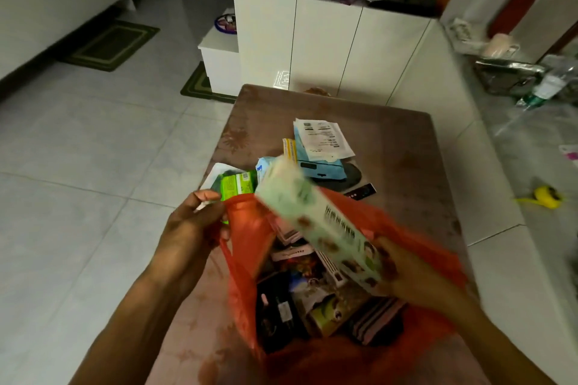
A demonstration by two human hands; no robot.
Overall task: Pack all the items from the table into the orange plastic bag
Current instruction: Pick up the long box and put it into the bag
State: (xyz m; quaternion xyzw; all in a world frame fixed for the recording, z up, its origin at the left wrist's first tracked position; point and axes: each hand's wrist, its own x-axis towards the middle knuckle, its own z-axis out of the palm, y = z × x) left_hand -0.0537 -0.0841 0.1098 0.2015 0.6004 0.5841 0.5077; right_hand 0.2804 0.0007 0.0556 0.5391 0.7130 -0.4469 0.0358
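**Long box held over the open orange bag**

Head view: the orange plastic bag (250,247) sits on the near half of the brown patterned surface (403,166), its mouth open upward. The left hand (194,228) pinches the bag's left rim, fingers curled round the plastic. The right hand (406,272) grips the lower end of a long pale green box (316,222), which tilts across the mouth, blurred by motion. Packets and small boxes already lie inside the bag.

Beyond the bag, still on the surface, are a bright green packet (237,186), a light blue pack (316,166) and a white printed slip (322,137) on top of it. The surface's far and right edges lie bare. White cabinets (328,50) stand close behind; tiled floor (78,141) opens to the left.

The box carries dark print, possibly characters, too smeared to read; the slip's text is too small.
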